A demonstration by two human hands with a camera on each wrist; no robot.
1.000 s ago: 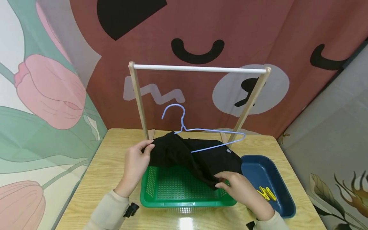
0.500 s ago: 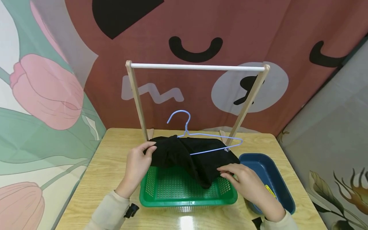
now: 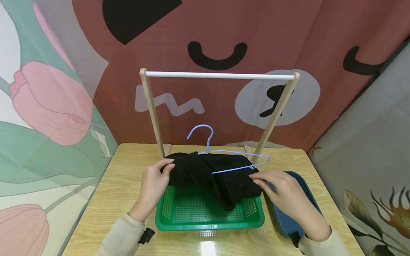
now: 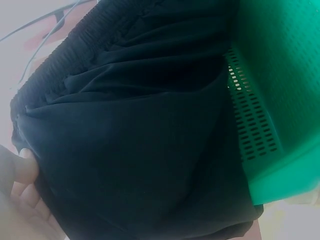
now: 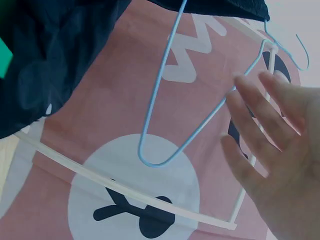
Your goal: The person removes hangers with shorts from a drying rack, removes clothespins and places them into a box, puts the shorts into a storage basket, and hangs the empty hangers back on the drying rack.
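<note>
A black garment [image 3: 189,170] with a gathered elastic waistband [image 4: 65,65] lies draped over the green basket [image 3: 211,225]. At its left edge, my left hand [image 3: 153,185] pinches the cloth between thumb and fingers; the thumb [image 4: 26,166] shows on top in the left wrist view. A light-blue hanger [image 3: 232,151] has its left half hidden by the garment, while its hook and right end stick out. My right hand [image 3: 282,186] is by the garment's right edge, near the hanger's end. In the right wrist view its fingers [image 5: 257,112] are spread, with no cloth between them.
Behind the basket stands a wooden rack with a white rod [image 3: 221,75]. A blue tray [image 3: 282,222] sits at the right, partly hidden under my right forearm. The wooden table [image 3: 105,188] ends against printed curtains at the back.
My right hand has moved right and up from the garment's lower fold to its right edge, now covering the yellow clips in the tray. The hanger has sunk slightly; my left hand keeps its pinch.
</note>
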